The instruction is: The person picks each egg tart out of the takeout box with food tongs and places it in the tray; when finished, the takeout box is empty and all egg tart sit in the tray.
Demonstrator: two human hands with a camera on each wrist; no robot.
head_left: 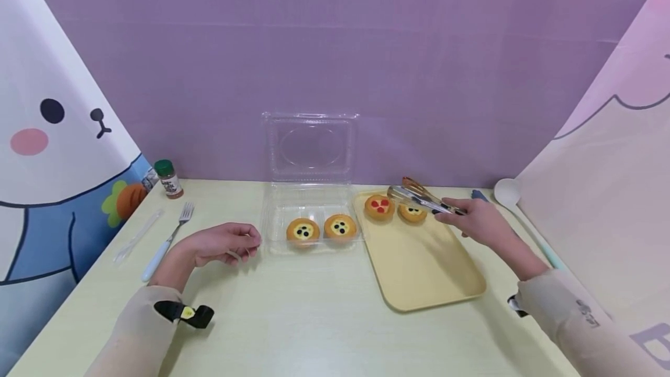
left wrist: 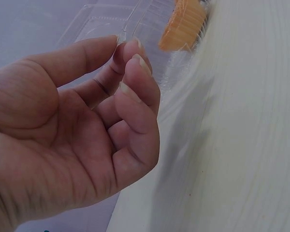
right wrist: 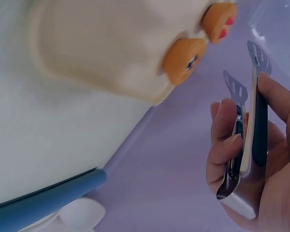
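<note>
Fingers (right wrist: 232,145) of right hand (head_left: 478,221) grasp tongs (head_left: 419,196), tips just above blueberry tart (head_left: 412,212) on tray (head_left: 424,266). Left hand (head_left: 222,243) loosely curled, holding nothing, on bench beside clear box (head_left: 311,214). Two tarts (head_left: 320,229) boxed; two seemingly left.

Metal tongs (head_left: 421,197) with slotted flat tips and dark grips lie nearly level in the right hand (head_left: 478,221), arms slightly parted, tips over the far end of the yellow tray (head_left: 429,266). Just beneath the tips sits a round tart with dark berries (head_left: 412,212), beside a tart with red topping (head_left: 379,206).
</note>
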